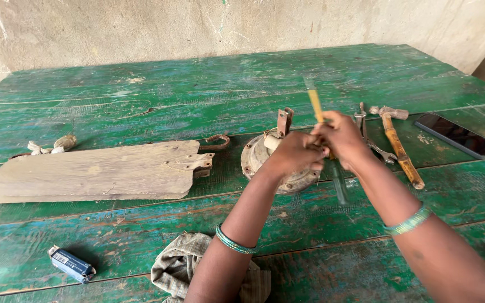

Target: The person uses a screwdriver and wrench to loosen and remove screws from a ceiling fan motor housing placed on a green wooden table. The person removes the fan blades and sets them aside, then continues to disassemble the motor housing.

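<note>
At frame centre, both hands, left hand [294, 152] and right hand [341, 137], clamp a slim, light, stiff yellow-handled tool [315, 105] over the heavy-looking metal fan hub [259, 154].

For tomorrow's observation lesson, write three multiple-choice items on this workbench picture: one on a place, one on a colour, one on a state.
1. Where does the hammer lie?
A. right of the hands
B. on the wooden blade
C. beside the cloth

2. What colour is the table?
A. red
B. worn green
C. white

3. What is the right hand doing?
A. resting flat
B. gripping a yellow-handled tool
C. lifting the phone

Answers: 1 A, it lies between the hands and the dark phone. 2 B, scuffed green paint covers the planks. 3 B, its fingers close round the handle.
</note>
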